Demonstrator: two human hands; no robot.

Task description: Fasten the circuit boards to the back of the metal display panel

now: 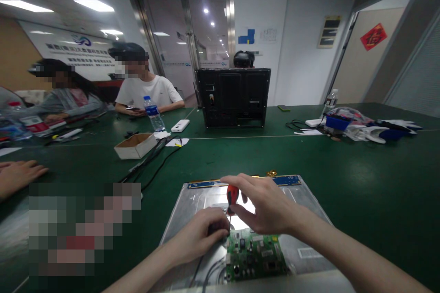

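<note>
Head view (1 camera). Green circuit board [256, 254] lies on the metal panel [184, 208], which rests on the table [371, 183]. Right hand [268, 201]: fingers [236, 182] closed about the red-and-black screwdriver [232, 196], index finger over the handle top. Shaft points down at the board's far-left corner; tip contact unclear. Left hand [202, 231]: fingers curled in beside the shaft at that corner; cannot tell whether they pinch anything. Step in hand, judged: driver work at this 1 corner, turning direction unreadable. Next move calls for an upright shaft, seated tip and steady board.
</note>
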